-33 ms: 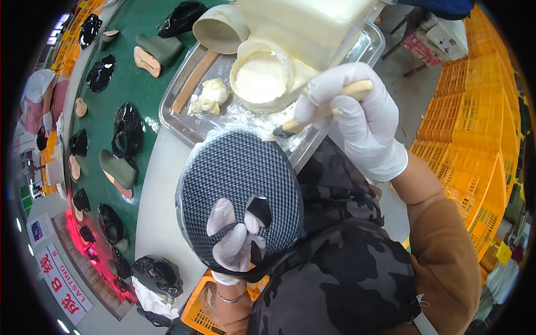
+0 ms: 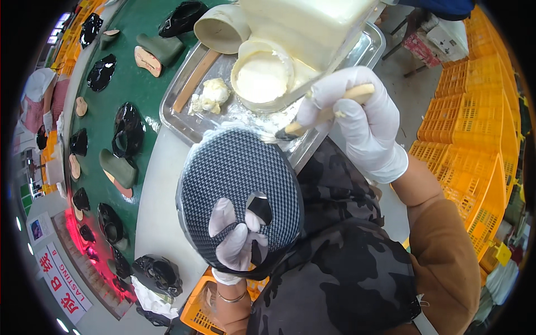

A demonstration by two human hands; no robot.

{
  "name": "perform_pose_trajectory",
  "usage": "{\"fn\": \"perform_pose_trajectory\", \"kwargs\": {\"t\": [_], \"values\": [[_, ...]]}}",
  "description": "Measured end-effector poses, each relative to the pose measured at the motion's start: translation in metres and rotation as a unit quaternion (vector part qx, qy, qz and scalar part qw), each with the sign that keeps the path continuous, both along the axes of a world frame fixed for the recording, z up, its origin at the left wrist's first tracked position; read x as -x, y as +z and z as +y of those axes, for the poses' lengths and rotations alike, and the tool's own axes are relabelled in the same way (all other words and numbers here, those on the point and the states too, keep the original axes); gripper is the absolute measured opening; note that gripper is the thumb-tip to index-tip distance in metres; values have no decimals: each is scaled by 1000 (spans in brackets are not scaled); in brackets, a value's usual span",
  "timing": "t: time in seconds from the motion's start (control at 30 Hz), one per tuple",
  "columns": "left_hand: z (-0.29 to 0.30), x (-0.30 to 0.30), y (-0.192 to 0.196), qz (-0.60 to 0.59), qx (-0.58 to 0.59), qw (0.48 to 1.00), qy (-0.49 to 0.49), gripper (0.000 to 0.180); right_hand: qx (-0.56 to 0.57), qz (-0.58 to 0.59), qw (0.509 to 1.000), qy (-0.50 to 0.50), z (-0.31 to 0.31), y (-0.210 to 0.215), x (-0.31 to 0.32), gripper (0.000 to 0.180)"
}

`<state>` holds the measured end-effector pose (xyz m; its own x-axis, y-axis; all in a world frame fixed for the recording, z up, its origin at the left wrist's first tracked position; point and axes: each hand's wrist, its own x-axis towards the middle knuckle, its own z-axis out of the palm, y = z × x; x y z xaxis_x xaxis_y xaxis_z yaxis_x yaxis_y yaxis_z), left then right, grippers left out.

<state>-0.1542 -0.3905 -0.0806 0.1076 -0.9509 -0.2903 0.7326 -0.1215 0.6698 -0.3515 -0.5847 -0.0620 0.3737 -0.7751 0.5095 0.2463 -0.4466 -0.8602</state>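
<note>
A rounded shoe-upper-like piece (image 2: 240, 173) with a grey-and-black woven pattern and a small opening is in front of me. White paste coats its far edge. My left hand (image 2: 233, 240), in a white glove, grips it at the near side, fingers spread over the fabric; some are hidden. My gloved right hand (image 2: 363, 123) is closed around the wooden handle of a brush (image 2: 319, 118). The brush's bristles are at the piece's upper right edge, smeared with white. Just beyond stands an open tub of white paste (image 2: 261, 78).
A metal tray (image 2: 181, 125) holds the tub, a beige cup (image 2: 220, 30), a wooden stick (image 2: 195, 81) and a paste lump (image 2: 211, 96). Left, a green conveyor (image 2: 148, 92) carries glossy black uppers (image 2: 127, 129) and green lasts (image 2: 118, 167). Yellow crates (image 2: 463, 128) stack up at right.
The right hand and the brush have shifted very slightly to the right and down. The left hand and the patterned piece have barely moved.
</note>
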Motion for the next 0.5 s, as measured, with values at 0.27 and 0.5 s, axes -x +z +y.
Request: {"fn": "perform_pose_trajectory", "kwargs": {"t": [0.27,0.5], "values": [[3,4,-4,-57,0,998,-12,60,46,-75,996,-3,-10,21,-10,25],[-5,8,-9,-118,112,983,84,61,-57,-136,989,-34,-2,7,-27,15]]}}
